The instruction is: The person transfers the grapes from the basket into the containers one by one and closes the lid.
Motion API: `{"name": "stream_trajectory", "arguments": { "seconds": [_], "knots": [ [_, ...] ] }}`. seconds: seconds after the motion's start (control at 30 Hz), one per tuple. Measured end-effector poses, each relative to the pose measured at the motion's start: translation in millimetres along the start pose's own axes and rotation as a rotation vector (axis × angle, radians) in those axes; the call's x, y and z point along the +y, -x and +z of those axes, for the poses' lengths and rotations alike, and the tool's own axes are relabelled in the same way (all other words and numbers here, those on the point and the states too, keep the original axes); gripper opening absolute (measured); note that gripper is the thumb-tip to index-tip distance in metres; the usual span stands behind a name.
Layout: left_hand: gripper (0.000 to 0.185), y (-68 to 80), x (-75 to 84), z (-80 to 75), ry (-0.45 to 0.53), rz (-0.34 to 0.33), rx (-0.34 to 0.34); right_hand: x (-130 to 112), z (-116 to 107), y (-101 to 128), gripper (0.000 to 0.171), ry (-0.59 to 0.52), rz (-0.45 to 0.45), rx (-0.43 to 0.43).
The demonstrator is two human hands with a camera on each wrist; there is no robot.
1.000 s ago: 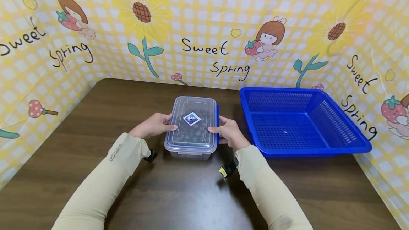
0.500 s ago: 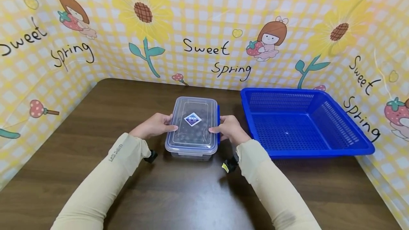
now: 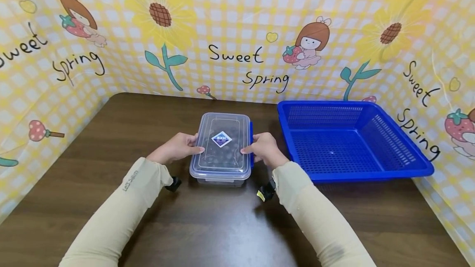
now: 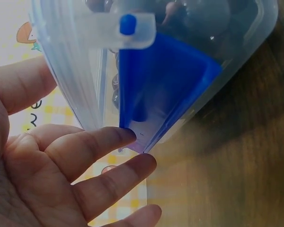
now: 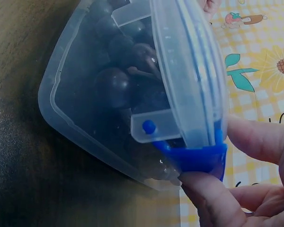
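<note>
A clear plastic food container with a lid and a diamond-shaped sticker sits on the table in the head view. Dark round fruit, possibly grapes, shows through its wall. My left hand holds one side, thumb on the lid; in the left wrist view its fingertips touch a blue side latch that slants away from the lid rim. On the other side my right hand grips the container, thumb on the lid and a finger at the second blue latch, which lies at the rim.
A blue perforated basket stands to the right of the container, with nothing seen inside. The brown wooden table runs back to a yellow checked cloth that walls it at the back and sides.
The head view has shifted slightly. My right wrist has turned a little since a second ago, while both hands stay at the container, which keeps its place.
</note>
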State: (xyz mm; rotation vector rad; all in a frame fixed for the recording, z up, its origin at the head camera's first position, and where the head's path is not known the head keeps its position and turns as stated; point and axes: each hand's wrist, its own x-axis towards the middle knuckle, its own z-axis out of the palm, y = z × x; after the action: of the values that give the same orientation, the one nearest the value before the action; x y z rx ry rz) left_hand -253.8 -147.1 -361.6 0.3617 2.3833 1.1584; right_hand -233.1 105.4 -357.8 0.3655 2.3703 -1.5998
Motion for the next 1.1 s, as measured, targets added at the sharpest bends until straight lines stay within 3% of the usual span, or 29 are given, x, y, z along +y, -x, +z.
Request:
{"name": "stream_trajectory", "arguments": {
  "seconds": [0.23, 0.57, 0.7, 0.8, 0.9, 1.0, 1.1],
  "knots": [
    [0.049, 1.6, -0.4, -0.7, 0.013, 0.001, 0.003, -1, 3, 1, 0.051, 0.051, -0.014, 0.017],
    [0.052, 0.8, 0.3, 0.5, 0.019, -0.027, 0.018, 0, 3, 1, 0.062, 0.066, -0.039, -0.009],
    [0.059, 3.4, -2.2, 5.4, -0.087, -0.032, 0.037, 13, 4, 3, 0.063, -0.005, -0.097, -0.054],
    [0.064, 7.7, -2.0, 6.9, -0.184, -0.012, 0.053, 23, 3, 8, 0.068, -0.083, -0.118, -0.096],
    [0.07, 12.1, -4.6, 3.6, -0.221, 0.031, 0.039, 27, 0, 14, 0.072, -0.131, -0.113, -0.129],
    [0.077, 15.6, -11.2, -0.5, -0.179, 0.076, -0.017, 26, -2, 17, 0.074, -0.12, -0.095, -0.135],
    [0.086, 17.2, -18.3, 0.1, -0.043, 0.059, -0.079, 24, -4, 19, 0.075, -0.1, -0.076, -0.125]
  ]
}}
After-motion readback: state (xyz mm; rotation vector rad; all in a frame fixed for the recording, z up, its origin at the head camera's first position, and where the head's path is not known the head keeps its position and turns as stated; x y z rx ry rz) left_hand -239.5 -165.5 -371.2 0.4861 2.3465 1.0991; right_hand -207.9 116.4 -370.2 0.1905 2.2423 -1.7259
